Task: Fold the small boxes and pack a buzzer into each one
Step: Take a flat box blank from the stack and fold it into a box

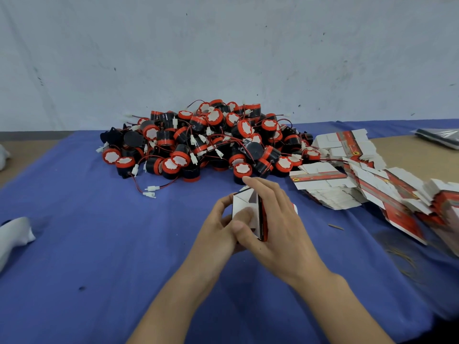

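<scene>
Between both hands, a small half-folded white-and-red cardboard box (248, 214): left hand (218, 227) and right hand (275, 219) both grip it. Beyond them, heaped red-and-black round buzzers (198, 142) on the blue-covered surface (99, 244).

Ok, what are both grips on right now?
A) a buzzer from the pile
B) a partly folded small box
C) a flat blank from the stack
B: the left grip and right grip both hold a partly folded small box, white inside showing, in front of the buzzer pile.
</scene>
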Action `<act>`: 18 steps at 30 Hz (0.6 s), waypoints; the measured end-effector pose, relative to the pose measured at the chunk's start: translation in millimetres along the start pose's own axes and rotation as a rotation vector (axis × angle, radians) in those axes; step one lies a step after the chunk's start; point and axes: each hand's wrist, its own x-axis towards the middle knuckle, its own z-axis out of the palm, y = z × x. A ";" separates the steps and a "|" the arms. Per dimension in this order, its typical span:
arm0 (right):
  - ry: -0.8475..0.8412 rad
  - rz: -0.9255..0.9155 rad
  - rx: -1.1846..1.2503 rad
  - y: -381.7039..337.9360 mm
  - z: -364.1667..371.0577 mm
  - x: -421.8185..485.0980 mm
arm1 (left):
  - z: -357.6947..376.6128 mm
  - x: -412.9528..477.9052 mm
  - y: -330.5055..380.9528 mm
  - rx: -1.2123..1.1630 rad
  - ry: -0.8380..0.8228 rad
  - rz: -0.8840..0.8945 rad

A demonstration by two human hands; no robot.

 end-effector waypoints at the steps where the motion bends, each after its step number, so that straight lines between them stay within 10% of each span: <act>1: 0.007 -0.003 -0.002 0.1 -0.3 0.2 | -0.2 -0.9 0.6 -0.018 -0.007 0.000; 18: 0.038 -0.025 0.036 11.5 0.0 -1.4 | -2.2 0.2 4.6 -0.153 0.052 0.045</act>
